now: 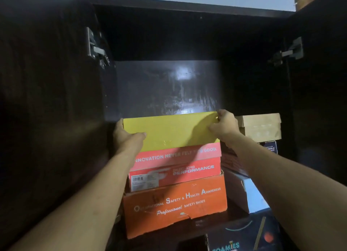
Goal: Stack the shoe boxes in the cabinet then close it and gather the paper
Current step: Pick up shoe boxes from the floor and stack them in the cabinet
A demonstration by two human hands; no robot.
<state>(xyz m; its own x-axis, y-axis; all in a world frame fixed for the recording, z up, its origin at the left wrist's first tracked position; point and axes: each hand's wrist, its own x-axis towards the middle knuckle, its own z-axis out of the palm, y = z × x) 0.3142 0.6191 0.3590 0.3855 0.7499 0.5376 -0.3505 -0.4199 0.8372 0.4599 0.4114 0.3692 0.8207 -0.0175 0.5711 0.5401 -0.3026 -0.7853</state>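
While the yellow box [174, 130] sits atop the red box [175, 166] in the cabinet [56, 81], it should probably be slid back square and level, both arms reaching up, left hand [124, 136] and right hand [224, 124] clasping its ends.

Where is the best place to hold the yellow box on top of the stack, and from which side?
Grip the yellow box by its two short ends from the front, as the left hand and right hand do. Its long face spans the stack, and the ends are free.
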